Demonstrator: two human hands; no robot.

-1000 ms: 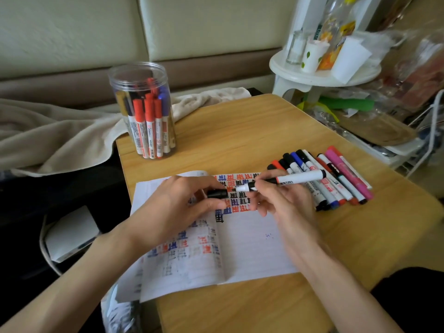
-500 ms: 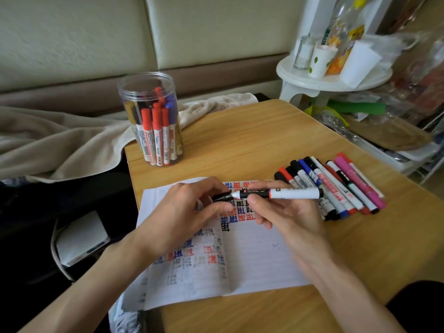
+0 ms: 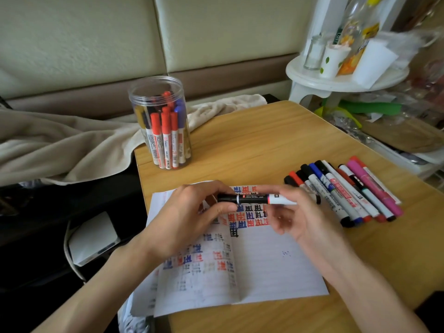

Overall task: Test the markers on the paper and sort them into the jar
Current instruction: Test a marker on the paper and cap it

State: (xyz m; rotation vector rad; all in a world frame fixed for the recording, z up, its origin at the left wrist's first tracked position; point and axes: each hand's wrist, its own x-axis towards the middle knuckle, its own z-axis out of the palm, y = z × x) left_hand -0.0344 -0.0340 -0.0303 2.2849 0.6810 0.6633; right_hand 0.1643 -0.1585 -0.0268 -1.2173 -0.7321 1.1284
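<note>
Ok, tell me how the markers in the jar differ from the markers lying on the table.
The jar markers stand upright, caps up; the table markers lie flat in a row. The jar markers are inside the clear jar at far left; the table markers lie loose right of the paper. The table markers include pink; the jar markers show none. Both sets look capped.

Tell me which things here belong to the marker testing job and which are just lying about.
Job: black-capped white marker gripped by left hand and right hand; clear plastic jar; white lined paper; row of loose markers.
Lying about: beige blanket; white round stand; white paper cup.
</note>
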